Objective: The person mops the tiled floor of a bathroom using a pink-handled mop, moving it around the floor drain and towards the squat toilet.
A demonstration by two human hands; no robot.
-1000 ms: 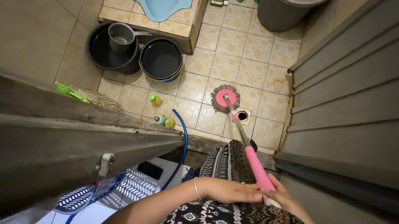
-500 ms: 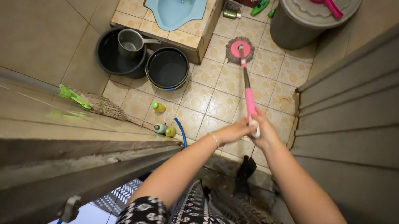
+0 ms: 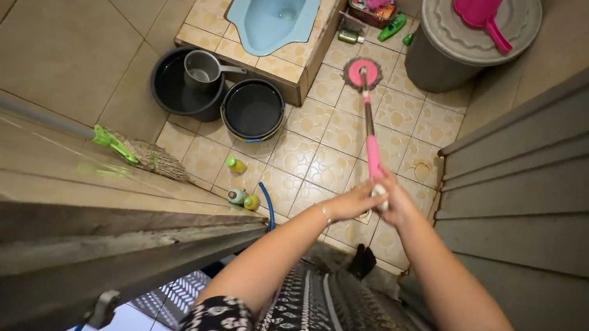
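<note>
Both my hands grip the end of a pink-handled mop (image 3: 373, 148). My left hand (image 3: 353, 200) and my right hand (image 3: 393, 201) close together around its grip, arms stretched forward. The round pink mop head (image 3: 362, 73) rests on the beige tiled floor (image 3: 331, 136) far ahead, beside the raised step that carries a blue squat toilet (image 3: 278, 5) and close to a grey lidded bin (image 3: 463, 36).
Two black buckets (image 3: 223, 95), one with a grey dipper, stand below the step. A green-headed broom (image 3: 131, 151) leans at the left. Small bottles (image 3: 240, 184) and a blue hose (image 3: 266, 204) lie on the tiles. A pink scoop (image 3: 481, 6) sits on the bin lid. A grey door (image 3: 559, 184) stands on the right.
I have pushed the mop forward: its head went from mid-floor near the drain to the far end by the step and bin. My arms have extended.
</note>
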